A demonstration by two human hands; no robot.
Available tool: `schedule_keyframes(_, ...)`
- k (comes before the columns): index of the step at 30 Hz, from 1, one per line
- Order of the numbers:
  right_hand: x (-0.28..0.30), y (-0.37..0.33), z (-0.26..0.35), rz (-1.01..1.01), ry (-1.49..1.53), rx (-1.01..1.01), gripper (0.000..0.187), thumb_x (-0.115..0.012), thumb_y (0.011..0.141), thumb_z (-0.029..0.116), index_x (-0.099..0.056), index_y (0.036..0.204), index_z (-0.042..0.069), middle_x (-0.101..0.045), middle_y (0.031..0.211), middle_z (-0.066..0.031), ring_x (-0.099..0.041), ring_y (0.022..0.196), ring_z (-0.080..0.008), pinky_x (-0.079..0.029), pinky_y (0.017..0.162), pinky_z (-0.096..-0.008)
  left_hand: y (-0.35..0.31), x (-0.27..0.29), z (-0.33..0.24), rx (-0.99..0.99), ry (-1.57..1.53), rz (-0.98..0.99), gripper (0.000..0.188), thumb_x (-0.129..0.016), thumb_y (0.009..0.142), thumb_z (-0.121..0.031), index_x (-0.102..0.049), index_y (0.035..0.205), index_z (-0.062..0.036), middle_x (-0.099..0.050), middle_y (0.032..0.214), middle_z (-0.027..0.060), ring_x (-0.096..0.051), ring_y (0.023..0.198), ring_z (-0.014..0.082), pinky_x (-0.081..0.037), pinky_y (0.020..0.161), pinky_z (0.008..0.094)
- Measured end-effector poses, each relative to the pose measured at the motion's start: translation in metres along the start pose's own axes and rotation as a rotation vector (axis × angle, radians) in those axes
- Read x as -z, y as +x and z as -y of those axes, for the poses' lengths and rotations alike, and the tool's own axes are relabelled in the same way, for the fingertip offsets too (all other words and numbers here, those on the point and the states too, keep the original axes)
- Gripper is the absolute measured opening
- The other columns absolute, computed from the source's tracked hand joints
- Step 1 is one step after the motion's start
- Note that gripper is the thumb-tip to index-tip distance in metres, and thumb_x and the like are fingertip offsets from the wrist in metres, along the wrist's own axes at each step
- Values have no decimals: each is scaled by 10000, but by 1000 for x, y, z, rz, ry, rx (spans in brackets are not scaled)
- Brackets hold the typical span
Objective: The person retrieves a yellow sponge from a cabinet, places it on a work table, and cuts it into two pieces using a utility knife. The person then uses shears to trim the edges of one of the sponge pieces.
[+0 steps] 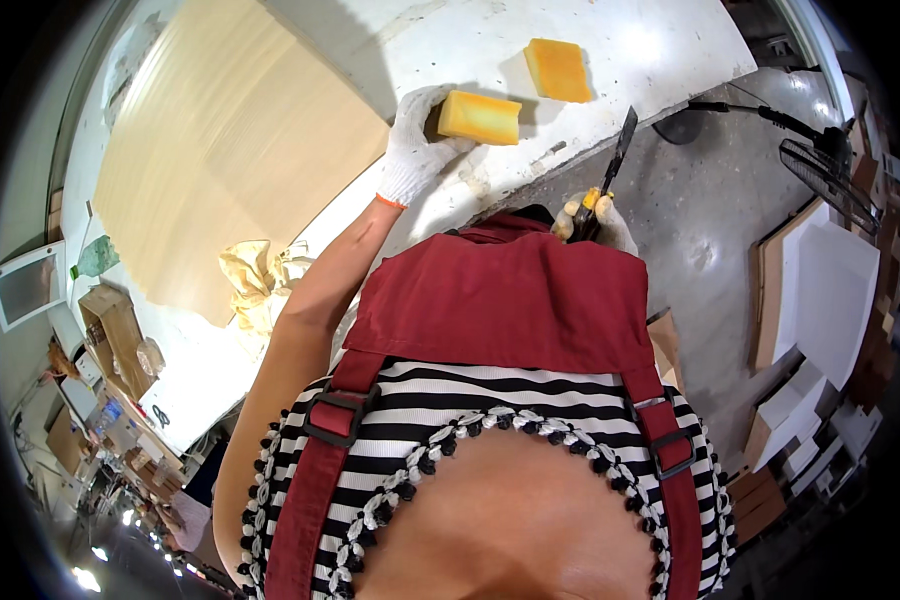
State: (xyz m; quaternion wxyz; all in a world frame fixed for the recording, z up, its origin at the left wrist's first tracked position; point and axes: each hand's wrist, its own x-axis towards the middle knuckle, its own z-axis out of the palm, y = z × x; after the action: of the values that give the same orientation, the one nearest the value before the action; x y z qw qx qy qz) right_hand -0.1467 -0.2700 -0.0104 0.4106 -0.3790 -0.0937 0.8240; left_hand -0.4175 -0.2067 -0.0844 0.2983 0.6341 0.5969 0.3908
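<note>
On the far left of the white worktable (660,45) lay a large pale wooden sheet (220,140), with a crumpled yellowish cloth (255,280) just below its lower edge and an open cardboard box (115,335) further left near the rim. Right of the sheet, the left hand (415,150), in a white knitted glove, was closed around the end of a yellow sponge block (480,117), thumb and fingers wrapped on it as it rested on the tabletop. A second yellow sponge block (558,70) lay on the table just beyond and to the right, apart from the first. Further right, at the table's edge, the right hand (595,220), also gloved, was clamped on the handle of a utility knife (615,160), its dark blade pointing up and away over the grey floor. A red apron bib (500,300) hid the lower part of that hand. At the far right stood stacked white boards (825,290) and a dark fan (820,165).
</note>
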Motion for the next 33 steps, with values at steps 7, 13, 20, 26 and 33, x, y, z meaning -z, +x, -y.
schedule_keyframes(7, 2, -3, -4, 102, -55, 2, 294, -565, 899, 263, -536, 1027, 0, -587, 858, -145, -570, 790, -217, -479, 731, -312, 13, 9, -34, 387, -542, -82, 790, -863, 649, -238, -474, 1250, 94, -605, 1144, 171, -618, 1026, 217, -497, 920, 313)
schedule_keyframes(13, 2, -14, -11, 73, 1, 1, 303, -564, 865, 134, -485, 1121, -10, -576, 923, -162, -569, 832, -246, -481, 776, -335, 23, 21, -59, 152, -318, -297, 895, -842, 631, -231, -411, 1361, 54, -584, 1181, 156, -572, 1118, 220, -468, 963, 325)
schedule_keyframes(20, -1, -22, -7, -26, -81, -47, 476, -394, 693, -61, -472, 1162, -22, -573, 954, -152, -570, 881, -258, -473, 833, -339, 27, 39, -65, 113, -298, -302, 910, -842, 667, -246, -390, 1399, 50, -554, 1251, 162, -553, 1140, 223, -462, 965, 332)
schedule_keyframes(26, 3, -20, -9, -23, -112, -16, 487, -402, 702, -80, -478, 1177, -8, -581, 981, -136, -577, 899, -246, -480, 833, -322, 30, 49, -69, 291, -1112, -204, 593, -686, 867, -239, -453, 1351, 12, -565, 1256, 146, -593, 1091, 242, -479, 940, 314)
schedule_keyframes(33, 1, -25, -5, -24, -66, -58, 548, -424, 700, -131, -480, 1225, 17, -591, 1047, -131, -597, 941, -246, -488, 862, -319, 43, 49, -56, 482, -2004, -94, 471, -455, 1013, -373, -420, 1311, -10, -532, 1243, 164, -585, 1084, 293, -544, 885, 431)
